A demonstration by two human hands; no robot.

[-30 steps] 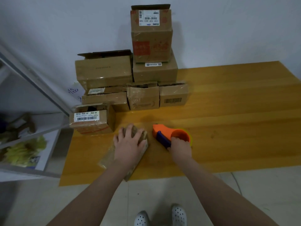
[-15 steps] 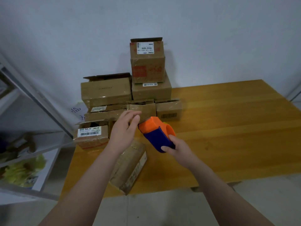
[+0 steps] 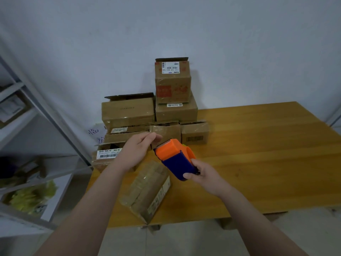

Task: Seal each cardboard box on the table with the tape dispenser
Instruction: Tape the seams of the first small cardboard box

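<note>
Above box (image 3: pixel 147 189) | tape dispenser (image 3: pixel 177 159) in right hand (image 3: pixel 204 174) grip

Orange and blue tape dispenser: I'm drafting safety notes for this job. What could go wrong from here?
1. Fingertips of the left hand are beside the toothed blade of the orange and blue tape dispenser that the right hand grips; a slip might nick them.
2. The flat cardboard box lies unheld at the near edge of the wooden table; pressing tape on could push it off.
</note>
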